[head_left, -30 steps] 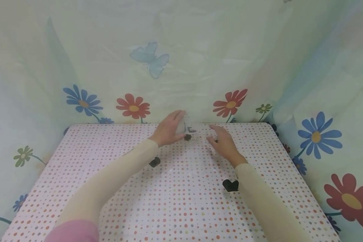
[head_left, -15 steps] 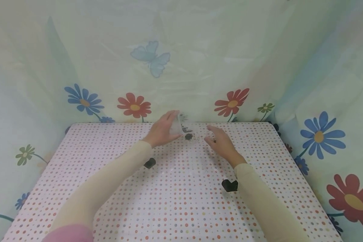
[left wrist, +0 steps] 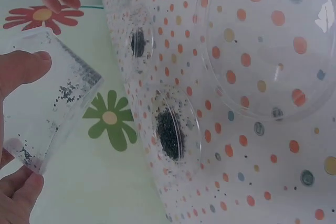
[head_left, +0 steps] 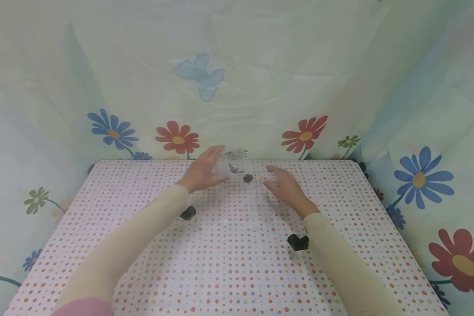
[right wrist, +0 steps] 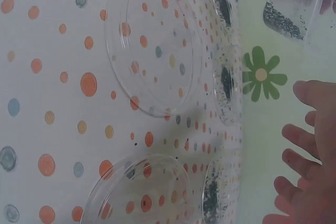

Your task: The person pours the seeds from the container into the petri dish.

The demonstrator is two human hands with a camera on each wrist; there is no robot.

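My left hand (head_left: 200, 171) grips a clear plastic container (left wrist: 58, 98), thumb on one side and fingers below. The container is tilted, and small black seeds (left wrist: 67, 93) cling along its walls and corner. It is raised near the table's far edge. Just right of it, a dish with a dark pile of seeds (head_left: 248, 178) stands on the table. In the left wrist view, a round clear dish (left wrist: 169, 135) bears a heap of such seeds, with another seed dish (left wrist: 137, 43) beyond it. My right hand (head_left: 287, 188) hovers to the right, fingers spread and holding nothing.
Large clear round dishes or lids (left wrist: 273, 114) lie nearer me, one more clear round piece (right wrist: 94, 203) beside them. A few loose seeds dot the polka-dot tablecloth (head_left: 205, 267). A flowered curtain (head_left: 253, 87) hangs behind the far edge.
My left hand has shifted left with the container, uncovering more of it and the seed pile beside it. My right hand has drifted slightly left, still holding nothing.
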